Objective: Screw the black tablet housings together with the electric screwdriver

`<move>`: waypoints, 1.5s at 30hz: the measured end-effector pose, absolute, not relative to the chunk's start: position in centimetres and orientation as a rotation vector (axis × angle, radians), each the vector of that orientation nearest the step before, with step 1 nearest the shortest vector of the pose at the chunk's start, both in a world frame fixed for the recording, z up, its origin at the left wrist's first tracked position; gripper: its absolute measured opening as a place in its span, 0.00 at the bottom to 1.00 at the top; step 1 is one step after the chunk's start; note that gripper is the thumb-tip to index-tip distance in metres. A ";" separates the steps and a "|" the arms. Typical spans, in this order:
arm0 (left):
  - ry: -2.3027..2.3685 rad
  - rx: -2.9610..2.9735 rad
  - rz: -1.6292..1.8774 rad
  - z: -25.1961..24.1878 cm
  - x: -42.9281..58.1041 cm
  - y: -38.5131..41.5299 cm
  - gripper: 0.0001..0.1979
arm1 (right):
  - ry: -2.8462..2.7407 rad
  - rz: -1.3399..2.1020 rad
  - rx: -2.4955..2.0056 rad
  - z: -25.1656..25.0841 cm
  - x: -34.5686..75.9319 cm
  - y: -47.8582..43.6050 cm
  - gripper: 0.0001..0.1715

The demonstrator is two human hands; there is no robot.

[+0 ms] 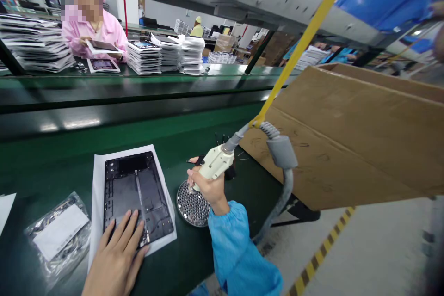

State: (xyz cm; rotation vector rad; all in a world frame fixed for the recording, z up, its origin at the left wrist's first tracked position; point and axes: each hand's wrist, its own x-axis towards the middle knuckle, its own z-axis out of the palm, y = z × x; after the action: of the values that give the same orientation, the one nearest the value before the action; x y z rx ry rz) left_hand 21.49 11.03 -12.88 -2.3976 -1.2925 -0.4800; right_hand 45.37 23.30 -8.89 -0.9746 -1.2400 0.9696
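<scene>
While the left hand [116,252] lies flat, fingers spread, on the near end of the open tablet chassis [138,199], the right hand [207,187] is closed around an electric screwdriver [215,163].

Item 1, tablet chassis. Dark, back cover off, internals exposed. It lies on a white sheet [99,180] on the green bench [41,157]. Its long axis runs away from the person, near end under the left palm, far end pointing toward the conveyor belt [104,111].

Item 2, electric screwdriver. Cream body, right of the chassis. It is held in a full fist, tip down over a round perforated screw tray [192,206] just right of the chassis. Its long axis is tilted, the bit end low and toward the chassis, the cable end high and away to the right, where a yellow cord [305,39] and a grey hose [282,185] lead off. The bit itself is hidden by the fingers.

Item 3, clear bag [58,233] with a white label, left of the chassis, apart from it.

Item 4, cardboard box [350,138], well to the right of the chassis, beyond the tray.

Item 5, co-worker in a pink coat [95,32], far beyond the chassis, across the belt, handling a tablet beside stacks.

Risks, as judged:
- The left hand presses without gripping, so the chassis could slide on the loose sheet.
- The hanging hose and cord could tug the driver sideways, making the tip skid across exposed parts.
- A screw could drop off the bit between tray and chassis.
</scene>
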 end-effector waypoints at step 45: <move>-1.671 -2.458 -0.657 -13.4 22.2 11.0 0.18 | -1.481 1.234 -0.746 -8.4 37.0 19.3 0.15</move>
State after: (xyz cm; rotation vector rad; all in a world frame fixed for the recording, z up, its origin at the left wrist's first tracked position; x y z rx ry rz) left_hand 22.18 10.96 -13.45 -2.4584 -1.6707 -0.6570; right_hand 36.99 19.31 -8.42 -0.7456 -1.4805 1.2343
